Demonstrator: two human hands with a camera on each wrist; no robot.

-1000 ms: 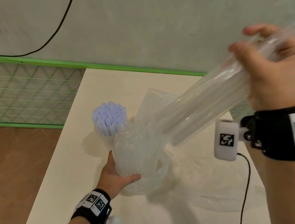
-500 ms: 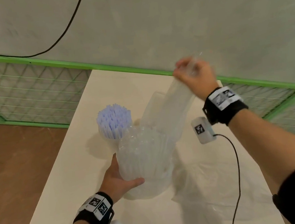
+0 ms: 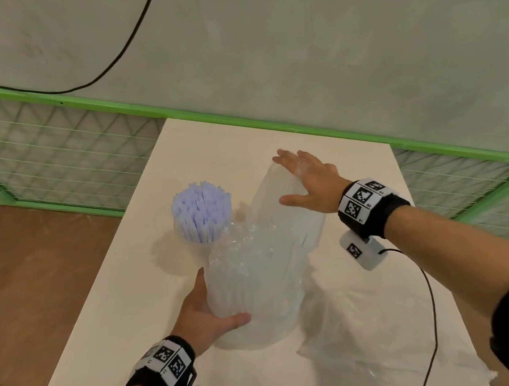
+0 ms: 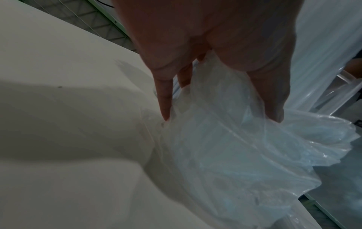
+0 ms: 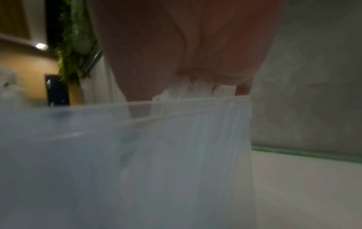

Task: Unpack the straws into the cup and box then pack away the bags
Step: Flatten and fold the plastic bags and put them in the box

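A cup of pale lilac straws (image 3: 201,212) stands at the left of the table. My left hand (image 3: 205,314) grips a bag of clear straws (image 3: 252,286) that stands upright on the table, thumb across its front. In the left wrist view the fingers (image 4: 164,100) and thumb lie along the crinkled bag (image 4: 245,155). Behind it a clear box (image 3: 285,221) holds long clear straws. My right hand (image 3: 306,180) lies flat with spread fingers on their top ends. In the right wrist view the palm (image 5: 186,46) sits on straw ends above the box rim (image 5: 137,103).
Empty clear plastic bags (image 3: 362,349) lie crumpled on the near right of the cream table (image 3: 209,147). A black cable (image 3: 429,309) hangs from my right wrist over them. A green railing with wire mesh (image 3: 49,147) runs behind the table; wooden floor lies left.
My right hand came down and left from high up with the long clear straws, put them into the box, let go and now lies flat on their ends. The left hand kept its grip.
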